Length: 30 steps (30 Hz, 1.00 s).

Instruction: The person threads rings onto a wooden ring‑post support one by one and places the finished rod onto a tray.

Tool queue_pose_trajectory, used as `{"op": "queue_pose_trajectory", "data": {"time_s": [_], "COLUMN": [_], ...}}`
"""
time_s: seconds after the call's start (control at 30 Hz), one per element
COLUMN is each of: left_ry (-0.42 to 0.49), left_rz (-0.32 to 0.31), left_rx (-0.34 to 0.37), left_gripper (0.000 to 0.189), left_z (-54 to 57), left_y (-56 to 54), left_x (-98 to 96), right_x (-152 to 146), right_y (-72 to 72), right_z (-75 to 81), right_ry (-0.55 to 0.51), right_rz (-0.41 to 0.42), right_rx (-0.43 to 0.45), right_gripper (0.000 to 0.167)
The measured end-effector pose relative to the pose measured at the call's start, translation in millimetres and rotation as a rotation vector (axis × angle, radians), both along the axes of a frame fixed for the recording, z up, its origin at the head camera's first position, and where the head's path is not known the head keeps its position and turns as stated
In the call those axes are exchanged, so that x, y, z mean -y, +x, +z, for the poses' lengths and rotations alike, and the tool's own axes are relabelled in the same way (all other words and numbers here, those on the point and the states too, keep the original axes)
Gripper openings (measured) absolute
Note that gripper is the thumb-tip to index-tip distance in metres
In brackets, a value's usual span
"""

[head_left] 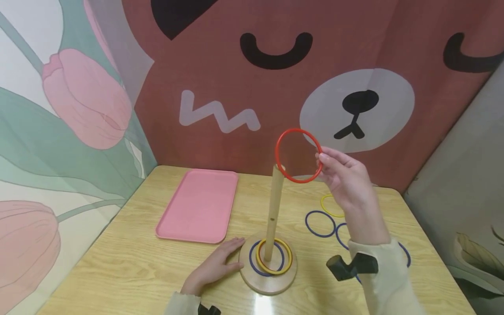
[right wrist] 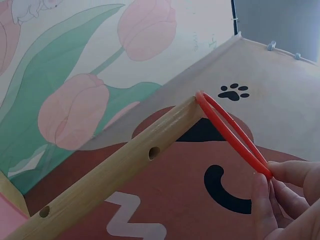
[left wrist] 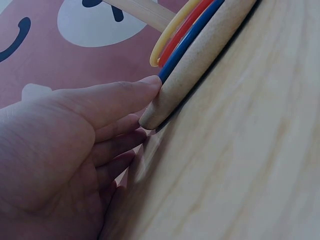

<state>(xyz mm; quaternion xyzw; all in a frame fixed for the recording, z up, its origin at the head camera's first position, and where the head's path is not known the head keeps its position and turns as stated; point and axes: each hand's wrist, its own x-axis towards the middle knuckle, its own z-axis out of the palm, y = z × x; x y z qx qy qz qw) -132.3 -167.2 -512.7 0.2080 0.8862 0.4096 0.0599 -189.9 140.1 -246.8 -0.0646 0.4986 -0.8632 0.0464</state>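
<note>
My right hand [head_left: 346, 179] pinches a red ring [head_left: 302, 180] between thumb and fingers, holding it up at the top of a wooden post [head_left: 274, 205]. In the right wrist view, the far side of the ring overlaps the post's upper end. The post rises from a round wooden base [head_left: 271, 285]. Around its foot lie a yellow ring [left wrist: 156, 55], a red ring [left wrist: 172, 52] and a blue ring [left wrist: 192, 42], stacked. My left hand [head_left: 214, 267] rests at the left edge of the base, fingers extended and thumb tip at the rim beside the blue ring.
A pink tray [head_left: 197, 205] lies on the wooden table [head_left: 118, 262] at the back left. Right of the post are a loose yellow ring [head_left: 323, 205] and several blue rings [head_left: 306, 223], partly hidden by my right forearm. A bear-print curtain [head_left: 220, 153] hangs behind the table.
</note>
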Motion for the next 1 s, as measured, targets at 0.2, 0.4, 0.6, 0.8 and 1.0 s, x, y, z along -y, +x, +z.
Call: {"op": "queue_pose_trajectory", "data": {"time_s": [0.2, 0.4, 0.6, 0.8, 1.0], "left_ry": [-0.008, -0.009, -0.005, -0.011, -0.008], "left_rz": [-0.002, -0.004, -0.006, -0.005, 0.001], "left_rx": [0.000, -0.009, -0.005, -0.013, -0.005], "left_gripper": [0.065, 0.065, 0.065, 0.065, 0.065], "left_z": [-0.5, -0.9, -2.6, -2.8, -2.0], "left_y": [-0.7, -1.0, -1.3, -1.1, -0.4], "left_x": [-0.4, -0.4, 0.0, -0.1, -0.3], "right_x": [6.4, 12.5, 17.3, 20.9, 21.8], "right_y": [3.1, 5.4, 8.0, 11.3, 12.8], "right_z": [-8.3, -20.2, -36.7, -51.0, -62.7], "right_ry": [0.045, 0.122, 0.197, 0.212, 0.243], "right_rz": [0.039, 0.053, 0.054, 0.069, 0.070], "right_rx": [-0.006, 0.003, 0.034, 0.050, 0.074], "right_gripper": [0.014, 0.015, 0.015, 0.021, 0.024]}}
